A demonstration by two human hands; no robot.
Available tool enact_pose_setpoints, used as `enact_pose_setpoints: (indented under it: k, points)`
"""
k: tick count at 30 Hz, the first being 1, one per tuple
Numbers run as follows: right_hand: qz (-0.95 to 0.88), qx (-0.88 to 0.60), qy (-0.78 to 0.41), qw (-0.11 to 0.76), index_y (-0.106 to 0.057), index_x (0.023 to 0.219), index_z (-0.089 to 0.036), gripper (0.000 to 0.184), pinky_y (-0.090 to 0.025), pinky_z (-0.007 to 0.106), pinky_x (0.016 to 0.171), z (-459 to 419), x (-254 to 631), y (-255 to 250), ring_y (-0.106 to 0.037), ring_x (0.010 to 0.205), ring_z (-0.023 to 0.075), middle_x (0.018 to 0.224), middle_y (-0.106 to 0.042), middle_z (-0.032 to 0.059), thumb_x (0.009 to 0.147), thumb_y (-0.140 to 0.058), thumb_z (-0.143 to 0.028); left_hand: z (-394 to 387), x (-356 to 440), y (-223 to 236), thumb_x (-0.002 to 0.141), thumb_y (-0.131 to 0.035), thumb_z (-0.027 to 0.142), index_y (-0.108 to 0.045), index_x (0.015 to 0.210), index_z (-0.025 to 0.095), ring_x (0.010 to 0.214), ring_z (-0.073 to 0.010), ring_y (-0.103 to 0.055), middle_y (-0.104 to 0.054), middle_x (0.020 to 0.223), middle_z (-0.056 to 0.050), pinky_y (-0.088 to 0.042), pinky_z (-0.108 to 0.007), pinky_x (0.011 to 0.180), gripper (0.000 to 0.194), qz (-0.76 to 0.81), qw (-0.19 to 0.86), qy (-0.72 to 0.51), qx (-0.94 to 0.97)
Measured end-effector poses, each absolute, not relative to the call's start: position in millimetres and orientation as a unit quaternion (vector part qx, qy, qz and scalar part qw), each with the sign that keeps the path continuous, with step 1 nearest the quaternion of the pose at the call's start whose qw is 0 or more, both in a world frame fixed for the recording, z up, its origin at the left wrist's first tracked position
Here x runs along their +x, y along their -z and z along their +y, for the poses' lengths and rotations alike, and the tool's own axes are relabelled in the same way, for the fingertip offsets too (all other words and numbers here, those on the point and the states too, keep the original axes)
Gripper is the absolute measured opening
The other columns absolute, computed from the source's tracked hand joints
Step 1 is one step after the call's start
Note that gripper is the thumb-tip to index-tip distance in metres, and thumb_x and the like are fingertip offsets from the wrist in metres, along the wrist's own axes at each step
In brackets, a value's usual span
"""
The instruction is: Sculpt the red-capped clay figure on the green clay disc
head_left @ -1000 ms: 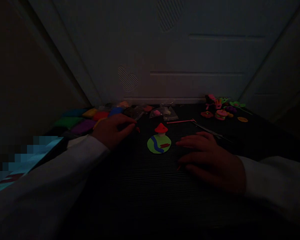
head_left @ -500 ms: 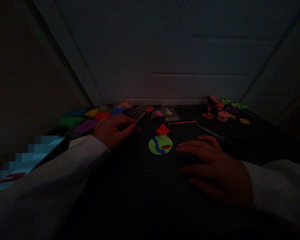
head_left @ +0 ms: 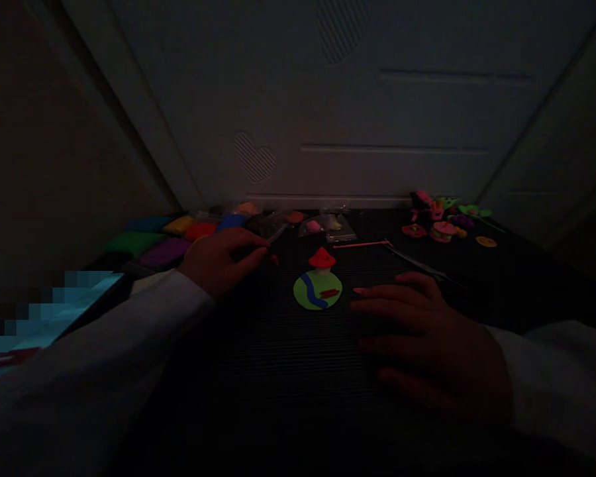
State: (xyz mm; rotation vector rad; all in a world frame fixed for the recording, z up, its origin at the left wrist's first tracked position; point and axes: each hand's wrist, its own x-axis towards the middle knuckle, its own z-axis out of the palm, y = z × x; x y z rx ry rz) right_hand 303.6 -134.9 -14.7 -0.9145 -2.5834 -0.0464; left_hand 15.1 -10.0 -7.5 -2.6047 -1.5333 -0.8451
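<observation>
In the dim head view, my left hand (head_left: 221,262) is beside the coloured clay packs, with thumb and fingers drawn together. Whatever they hold is too dark to make out; a small reddish bit shows just past the fingertips. My right hand (head_left: 434,344) rests palm down on the table, its fingers spread and holding nothing. Between the hands lies a green clay disc (head_left: 302,299) with a wavy blue strip (head_left: 309,291) and small dark red bars (head_left: 329,293). A mushroom-shaped clay house with a red cap (head_left: 322,258) and pale stem stands at the disc's far edge.
Several clay packs (head_left: 134,242) line the back left, and clear bags (head_left: 340,230) lie at the back. A pink stick tool (head_left: 360,244) and scissors (head_left: 417,260) lie behind my right hand. Finished clay figures (head_left: 443,230) sit at the back right, before a white panel (head_left: 392,172).
My right hand has shifted slightly right and toward me. My left hand keeps nearly the same pose, and the disc and house stay put; the view has moved a little.
</observation>
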Motion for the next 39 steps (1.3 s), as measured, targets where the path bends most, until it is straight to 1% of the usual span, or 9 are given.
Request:
enact_pose_setpoints:
  k: [2, 8, 15, 24, 30, 35, 39]
  points:
    - [-0.923, -0.327, 0.012, 0.201, -0.063, 0.102, -0.027, 0.026, -0.018, 0.049, 0.096, -134.8, 303.6, 15.0, -0.040, 0.120, 0.0231, 0.125, -0.054, 0.0034, 0.080, -0.053, -0.037, -10.9, 15.6, 6.4, 0.079, -0.047, 0.042, -0.065, 0.091, 0.019, 0.084, -0.0180, -0.059, -0.065, 0.093, -0.004, -0.047, -0.033, 0.079, 0.032, -0.489, 0.000, 0.264, -0.832]
    - [-0.922, -0.332, -0.001, 0.199, -0.058, 0.112, -0.025, 0.035, -0.021, 0.050, 0.095, -133.4, 304.5, 15.5, -0.040, 0.120, 0.0242, 0.129, -0.050, 0.0069, 0.080, -0.052, -0.038, -14.0, 16.6, 3.5, 0.078, -0.048, 0.042, -0.064, 0.092, 0.018, 0.086, -0.0195, -0.059, -0.065, 0.094, -0.005, -0.047, -0.035, 0.079, 0.032, -0.494, -0.004, 0.256, -0.831]
    - [-0.925, -0.327, -0.003, 0.195, -0.058, 0.111, -0.024, 0.033, -0.020, 0.050, 0.095, -134.7, 304.3, 15.2, -0.041, 0.119, 0.0252, 0.129, -0.050, 0.0078, 0.081, -0.052, -0.036, -14.6, 16.9, 2.1, 0.079, -0.047, 0.041, -0.064, 0.094, 0.018, 0.086, -0.0188, -0.059, -0.065, 0.096, -0.005, -0.047, -0.034, 0.078, 0.033, -0.496, -0.014, 0.254, -0.830]
    - [-0.923, -0.333, 0.004, 0.191, -0.062, 0.104, -0.026, 0.026, -0.018, 0.050, 0.097, -136.9, 304.0, 15.1, -0.040, 0.120, 0.0241, 0.127, -0.053, 0.0048, 0.081, -0.052, -0.036, -13.5, 17.3, 3.1, 0.079, -0.047, 0.042, -0.065, 0.093, 0.018, 0.085, -0.0189, -0.059, -0.065, 0.093, -0.005, -0.047, -0.034, 0.080, 0.033, -0.489, -0.009, 0.259, -0.833]
    - [-0.928, -0.331, 0.015, 0.174, -0.059, 0.110, -0.024, 0.033, -0.019, 0.052, 0.097, -136.1, 302.6, 14.4, -0.041, 0.120, 0.0263, 0.129, -0.050, 0.0074, 0.081, -0.052, -0.037, -15.6, 19.5, 0.9, 0.078, -0.047, 0.042, -0.065, 0.092, 0.017, 0.086, -0.0195, -0.059, -0.065, 0.094, -0.005, -0.046, -0.034, 0.080, 0.033, -0.497, -0.016, 0.258, -0.829]
    - [-0.924, -0.332, 0.009, 0.188, -0.061, 0.105, -0.024, 0.027, -0.019, 0.051, 0.098, -138.3, 303.4, 14.7, -0.040, 0.120, 0.0260, 0.126, -0.053, 0.0056, 0.081, -0.053, -0.034, -14.6, 18.4, 0.9, 0.078, -0.046, 0.043, -0.065, 0.090, 0.018, 0.083, -0.0192, -0.059, -0.065, 0.092, -0.005, -0.047, -0.033, 0.078, 0.034, -0.492, -0.014, 0.256, -0.832]
    - [-0.921, -0.341, -0.020, 0.188, -0.057, 0.113, -0.025, 0.034, -0.020, 0.050, 0.097, -137.0, 303.6, 15.2, -0.040, 0.120, 0.0256, 0.129, -0.050, 0.0063, 0.081, -0.053, -0.034, -13.1, 17.8, 2.2, 0.077, -0.046, 0.043, -0.065, 0.090, 0.019, 0.084, -0.0195, -0.060, -0.065, 0.094, -0.004, -0.048, -0.034, 0.077, 0.033, -0.490, -0.014, 0.255, -0.834]
